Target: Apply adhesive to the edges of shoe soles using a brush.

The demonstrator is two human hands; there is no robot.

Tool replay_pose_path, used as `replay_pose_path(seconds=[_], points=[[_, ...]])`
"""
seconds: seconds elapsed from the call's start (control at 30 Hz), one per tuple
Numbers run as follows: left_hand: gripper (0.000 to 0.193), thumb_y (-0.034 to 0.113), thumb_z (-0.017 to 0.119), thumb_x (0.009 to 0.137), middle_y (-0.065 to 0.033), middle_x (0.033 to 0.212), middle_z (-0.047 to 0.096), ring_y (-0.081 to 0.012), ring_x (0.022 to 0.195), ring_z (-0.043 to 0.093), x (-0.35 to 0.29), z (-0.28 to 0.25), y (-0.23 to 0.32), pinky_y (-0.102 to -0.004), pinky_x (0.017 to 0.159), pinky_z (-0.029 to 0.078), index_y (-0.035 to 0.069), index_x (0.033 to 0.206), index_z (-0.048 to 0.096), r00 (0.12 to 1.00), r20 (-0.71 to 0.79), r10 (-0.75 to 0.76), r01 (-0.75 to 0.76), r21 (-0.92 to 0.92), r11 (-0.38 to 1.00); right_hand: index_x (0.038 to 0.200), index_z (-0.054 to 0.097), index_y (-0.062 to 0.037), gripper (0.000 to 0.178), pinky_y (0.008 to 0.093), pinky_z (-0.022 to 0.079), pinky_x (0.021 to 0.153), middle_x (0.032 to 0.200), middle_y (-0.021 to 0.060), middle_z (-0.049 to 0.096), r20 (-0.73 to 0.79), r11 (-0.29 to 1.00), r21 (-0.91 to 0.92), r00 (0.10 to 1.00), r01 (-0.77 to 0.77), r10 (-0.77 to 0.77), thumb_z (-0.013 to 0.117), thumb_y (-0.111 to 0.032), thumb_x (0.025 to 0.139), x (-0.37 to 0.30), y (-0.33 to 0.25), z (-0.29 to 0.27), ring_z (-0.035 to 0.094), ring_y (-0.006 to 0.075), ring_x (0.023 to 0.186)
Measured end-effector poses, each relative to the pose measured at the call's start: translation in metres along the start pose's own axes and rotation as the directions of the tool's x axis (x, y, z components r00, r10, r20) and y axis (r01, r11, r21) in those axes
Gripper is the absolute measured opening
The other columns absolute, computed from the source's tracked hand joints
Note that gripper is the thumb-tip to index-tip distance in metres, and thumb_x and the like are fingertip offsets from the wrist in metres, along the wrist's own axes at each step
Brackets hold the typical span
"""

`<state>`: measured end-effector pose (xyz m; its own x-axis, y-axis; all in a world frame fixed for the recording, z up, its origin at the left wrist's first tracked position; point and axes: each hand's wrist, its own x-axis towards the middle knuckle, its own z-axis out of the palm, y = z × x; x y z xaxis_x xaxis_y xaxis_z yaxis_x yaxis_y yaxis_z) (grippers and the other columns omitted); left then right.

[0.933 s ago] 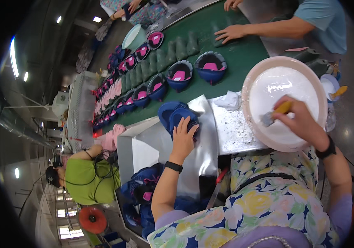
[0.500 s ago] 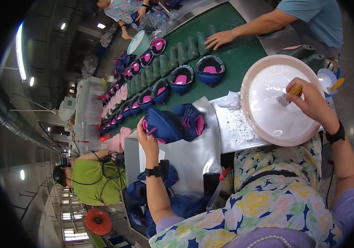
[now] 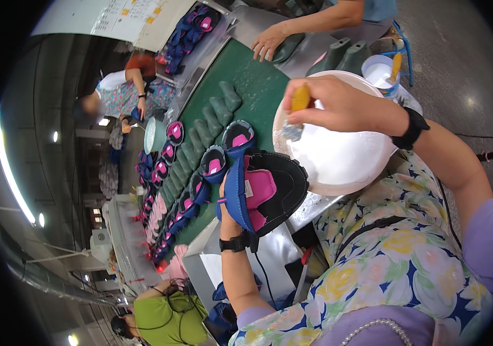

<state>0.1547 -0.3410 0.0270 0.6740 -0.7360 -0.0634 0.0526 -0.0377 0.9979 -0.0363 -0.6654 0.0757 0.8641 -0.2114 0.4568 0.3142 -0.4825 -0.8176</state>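
Observation:
My left hand is closed on a blue shoe upper, mostly hidden behind it. The upper is turned so its open underside faces me, with black edges and a pink lining. In my right hand is a brush with a yellow handle, pinched between thumb and fingers. Its wet grey-white bristles point down over the left rim of a large pale pink basin. White liquid fills the basin. The brush is just above the upper, apart from it.
A green conveyor belt carries rows of dark green shoe lasts and blue uppers. Across it is a co-worker's hand. Another person handles a brush beside a pale green bowl. A smaller white tub stands beyond the basin.
My left hand has turned the upper over, its underside now facing me, and brought it beside the basin. The brush has moved left from the liquid to the basin's rim. The view has swung right.

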Motion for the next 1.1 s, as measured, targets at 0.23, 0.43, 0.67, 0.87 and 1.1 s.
replay_pose_path(seconds=[0.23,0.43,0.67,0.87,1.1], points=[[0.038,0.019,0.054,0.098,-0.0139,0.129,0.058,-0.025,0.114,0.061,0.006,0.025,-0.007,-0.0374,0.096,0.053,0.0,0.131,0.049,0.984,-0.103,0.148,-0.144,0.051,0.988,0.086,0.054,-0.0011,0.026,0.0375,0.048,0.066,0.087,0.0137,0.067,0.02,0.999,0.039,1.0,-0.018,0.017,0.069,-0.023,0.088,0.004,-0.006,0.003,0.063,0.0286,0.071],[0.038,0.02,0.054,0.098,-0.0143,0.129,0.058,-0.0255,0.114,0.061,0.014,0.05,-0.02,-0.038,0.096,0.053,0.001,0.131,0.048,0.877,-0.223,0.425,-0.36,0.28,0.89,0.086,0.058,0.003,0.036,0.0355,0.048,0.061,0.07,0.0155,0.064,-0.186,0.987,0.019,0.97,-0.157,0.158,0.075,-0.029,0.084,-0.009,0.0,0.024,0.064,0.0281,0.064],[0.038,0.021,0.055,0.099,-0.0149,0.129,0.058,-0.0261,0.114,0.061,0.023,0.083,-0.007,-0.0388,0.096,0.053,0.002,0.13,0.048,0.543,-0.193,0.817,-0.554,0.649,0.521,0.089,0.062,0.0067,0.04,0.0318,0.052,0.061,0.075,0.017,0.069,-0.251,0.91,0.222,0.881,-0.35,0.4,0.075,-0.031,0.084,-0.022,0.004,0.052,0.068,0.0228,0.066],[0.04,0.019,0.063,0.094,-0.0157,0.127,0.058,-0.0257,0.113,0.061,0.03,0.069,-0.006,-0.038,0.098,0.052,0.002,0.127,0.048,0.499,-0.209,0.841,-0.597,0.621,0.508,0.089,0.064,0.0062,0.037,0.0294,0.051,0.059,0.075,0.014,0.069,-0.147,0.835,0.393,0.87,-0.385,0.471,0.075,-0.028,0.084,-0.028,-0.006,0.059,0.067,0.0169,0.066],[0.074,0.022,0.076,0.083,-0.0199,0.133,0.054,-0.0306,0.124,0.054,0.025,0.017,-0.01,-0.0467,0.107,0.044,0.001,0.144,0.039,0.719,-0.233,0.655,-0.281,0.765,0.58,0.095,0.062,-0.0011,0.023,0.025,0.05,0.066,0.079,0.0057,0.067,-0.231,0.96,0.256,0.957,-0.117,0.178,0.075,-0.019,0.088,-0.032,-0.009,0.036,0.065,0.0124,0.073]])
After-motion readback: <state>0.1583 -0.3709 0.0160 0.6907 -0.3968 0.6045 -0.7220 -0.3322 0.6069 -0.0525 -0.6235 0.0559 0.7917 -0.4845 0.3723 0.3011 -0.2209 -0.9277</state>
